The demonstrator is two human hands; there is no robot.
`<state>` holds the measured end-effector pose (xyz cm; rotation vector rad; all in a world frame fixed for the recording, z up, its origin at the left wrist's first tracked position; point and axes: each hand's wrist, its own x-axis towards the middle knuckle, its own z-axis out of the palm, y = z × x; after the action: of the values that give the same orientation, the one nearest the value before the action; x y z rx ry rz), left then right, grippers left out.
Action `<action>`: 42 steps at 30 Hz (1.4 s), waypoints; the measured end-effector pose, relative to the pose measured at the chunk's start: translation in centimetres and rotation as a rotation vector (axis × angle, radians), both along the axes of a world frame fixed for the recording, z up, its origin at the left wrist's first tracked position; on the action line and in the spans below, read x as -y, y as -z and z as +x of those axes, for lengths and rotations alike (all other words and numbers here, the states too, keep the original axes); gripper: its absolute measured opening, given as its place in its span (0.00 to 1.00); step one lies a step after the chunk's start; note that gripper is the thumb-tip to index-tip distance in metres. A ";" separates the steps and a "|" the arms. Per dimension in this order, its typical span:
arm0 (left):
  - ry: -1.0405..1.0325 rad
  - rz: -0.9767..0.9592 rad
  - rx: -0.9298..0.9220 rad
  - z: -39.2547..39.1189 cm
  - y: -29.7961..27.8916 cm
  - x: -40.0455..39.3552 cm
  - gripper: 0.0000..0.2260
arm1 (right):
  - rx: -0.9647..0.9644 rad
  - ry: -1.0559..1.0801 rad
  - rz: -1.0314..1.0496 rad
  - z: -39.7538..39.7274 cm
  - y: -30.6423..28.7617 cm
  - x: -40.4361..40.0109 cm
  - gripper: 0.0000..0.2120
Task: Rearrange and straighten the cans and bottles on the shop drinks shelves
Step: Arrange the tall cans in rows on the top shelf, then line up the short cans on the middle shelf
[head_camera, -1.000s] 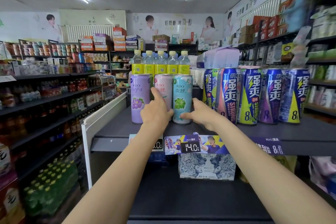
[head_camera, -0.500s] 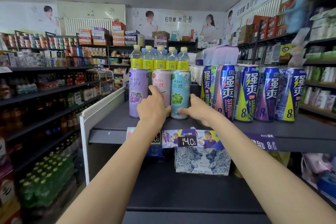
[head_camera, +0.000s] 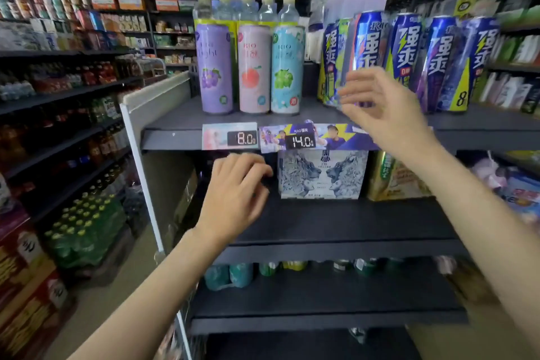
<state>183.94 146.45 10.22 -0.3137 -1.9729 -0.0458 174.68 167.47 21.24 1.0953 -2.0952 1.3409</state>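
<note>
Three tall pastel cans stand upright side by side on the top shelf [head_camera: 292, 118]: a purple can [head_camera: 214, 67], a pink can [head_camera: 254, 69] and a pale blue can [head_camera: 287, 69]. To their right stands a row of several blue cans [head_camera: 404, 55]. My right hand [head_camera: 385, 109] hovers in front of the leftmost blue cans with fingers spread, holding nothing. My left hand [head_camera: 236, 196] hangs lower, in front of the second shelf, with loosely curled fingers and nothing in it. Clear bottles [head_camera: 248, 7] stand behind the pastel cans.
Price tags [head_camera: 287, 140] line the top shelf's front edge. A lion-print box [head_camera: 321, 174] and a gold pack [head_camera: 394, 178] sit on the second shelf. Green-capped bottles [head_camera: 84, 231] and other drinks fill the aisle shelves to the left. Small cans [head_camera: 228, 275] stand on a lower shelf.
Both hands have come off the pink and pale blue cans. The left hand dropped to the second shelf level; the right hand moved right toward the blue cans. The view tilted downward.
</note>
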 end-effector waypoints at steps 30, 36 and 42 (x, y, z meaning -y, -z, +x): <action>-0.446 0.624 0.901 -12.2 10.3 -5.7 0.22 | 0.380 0.165 0.584 -11.3 20.4 -3.0 0.30; -0.465 0.675 0.857 -13.4 10.3 -6.7 0.21 | 0.538 0.054 0.337 -12.8 20.2 -3.3 0.25; -0.527 0.748 0.921 -14.8 9.9 -6.4 0.26 | 0.599 0.029 0.128 -13.9 20.9 -3.4 0.20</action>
<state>169.10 152.86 0.35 0.8595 -2.6770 -0.6652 160.74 170.88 0.37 0.7605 -2.6316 1.6942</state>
